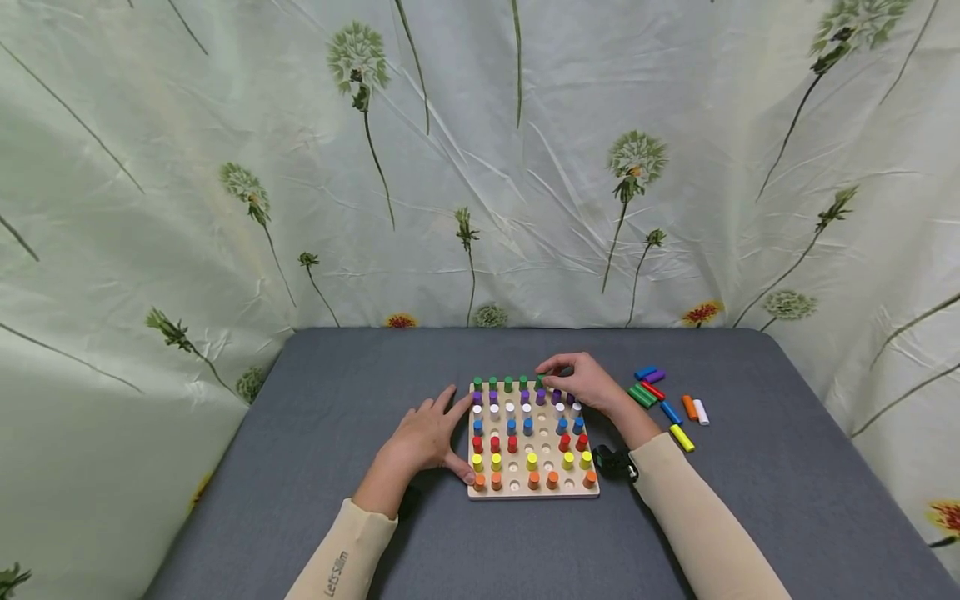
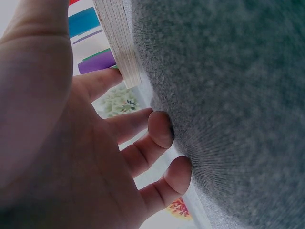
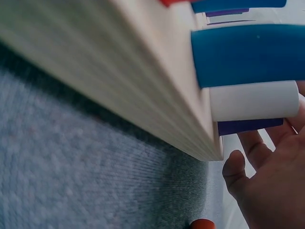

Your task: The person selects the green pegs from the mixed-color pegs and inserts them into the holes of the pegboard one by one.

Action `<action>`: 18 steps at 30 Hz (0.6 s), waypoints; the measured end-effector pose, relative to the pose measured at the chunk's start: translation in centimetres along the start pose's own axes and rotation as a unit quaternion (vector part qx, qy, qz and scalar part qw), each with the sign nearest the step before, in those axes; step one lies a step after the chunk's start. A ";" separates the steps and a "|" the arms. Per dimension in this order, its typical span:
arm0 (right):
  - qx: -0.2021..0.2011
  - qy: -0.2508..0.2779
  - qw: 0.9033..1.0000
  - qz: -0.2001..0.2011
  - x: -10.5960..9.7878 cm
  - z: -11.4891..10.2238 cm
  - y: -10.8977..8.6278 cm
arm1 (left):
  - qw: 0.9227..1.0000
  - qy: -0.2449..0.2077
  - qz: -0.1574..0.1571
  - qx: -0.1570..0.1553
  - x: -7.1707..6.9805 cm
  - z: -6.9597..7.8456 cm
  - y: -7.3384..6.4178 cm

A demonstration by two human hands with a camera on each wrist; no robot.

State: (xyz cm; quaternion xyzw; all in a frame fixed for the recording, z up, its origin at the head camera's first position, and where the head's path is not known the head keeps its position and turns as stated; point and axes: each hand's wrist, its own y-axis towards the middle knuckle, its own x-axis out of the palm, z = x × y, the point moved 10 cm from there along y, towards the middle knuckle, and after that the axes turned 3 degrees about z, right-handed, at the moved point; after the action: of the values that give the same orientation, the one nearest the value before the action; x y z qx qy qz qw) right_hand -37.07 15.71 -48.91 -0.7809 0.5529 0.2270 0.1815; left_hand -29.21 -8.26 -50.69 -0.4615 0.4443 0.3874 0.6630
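A wooden pegboard (image 1: 534, 497) stands on the table with rows of coloured pegs: green at the back, then purple, white, blue, red, yellow and orange at the front. Several of its holes are bare. My left hand (image 1: 429, 435) spreads along the board's left side, thumb at the front corner and index finger near the purple row. In the left wrist view, the other fingertips (image 2: 178, 174) rest on the cloth. At the back row my right hand (image 1: 585, 381) pinches a green peg (image 1: 539, 381) between thumb and fingers. That peg is hidden in the right wrist view.
Right of the board lie loose pegs: green pegs (image 1: 642, 395), a red peg (image 1: 653, 390), a purple peg (image 1: 656, 376), blue ones (image 1: 671, 412), an orange peg (image 1: 689, 407), a white peg (image 1: 701, 412) and a yellow peg (image 1: 682, 438). A flowered curtain (image 1: 450, 167) hangs behind the grey table (image 1: 337, 375).
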 end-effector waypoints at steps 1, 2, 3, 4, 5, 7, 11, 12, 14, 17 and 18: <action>0.001 -0.002 1.000 -0.001 0.0 0.0 0.0 | 1.000 -0.001 0.000 0.000 0.0 0.0 0.0; 0.002 -0.003 1.000 -0.002 0.0 0.0 0.0 | 1.000 -0.001 0.000 0.001 0.0 0.0 0.0; 0.003 -0.005 1.000 -0.003 0.1 0.0 0.0 | 1.000 -0.001 0.000 0.001 0.0 0.0 0.0; 0.005 -0.006 1.000 -0.004 0.1 0.0 0.0 | 1.000 0.000 0.000 0.000 0.0 0.0 0.0; 0.006 -0.007 1.000 -0.006 0.1 0.0 0.0 | 1.000 0.002 0.000 0.000 0.0 0.0 0.0; 0.008 -0.008 1.000 -0.008 0.2 0.0 0.0 | 1.000 0.004 -0.002 0.000 0.0 0.0 0.0; 0.007 -0.005 1.000 -0.010 0.3 -0.1 0.0 | 1.000 0.008 -0.002 0.003 -0.1 0.1 0.0; 0.005 -0.004 1.000 -0.010 0.3 -0.2 0.0 | 1.000 0.009 -0.001 0.002 -0.2 0.1 0.0; 0.003 -0.007 1.000 -0.010 0.4 -0.3 0.0 | 1.000 0.008 -0.001 0.002 -0.3 0.1 -0.1; -0.002 -0.013 1.000 -0.009 0.3 -0.5 -0.2 | 1.000 0.006 0.002 0.002 -0.4 0.1 -0.2; -0.003 -0.015 1.000 -0.009 0.3 -0.5 -0.2 | 1.000 0.004 0.002 0.002 -0.4 0.2 -0.3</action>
State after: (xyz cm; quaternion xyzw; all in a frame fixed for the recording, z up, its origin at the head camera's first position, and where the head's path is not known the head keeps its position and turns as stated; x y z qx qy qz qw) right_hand -36.71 15.32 -48.65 -0.7828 0.5426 0.2383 0.1897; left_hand -29.02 -8.22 -50.22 -0.4608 0.4485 0.3858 0.6615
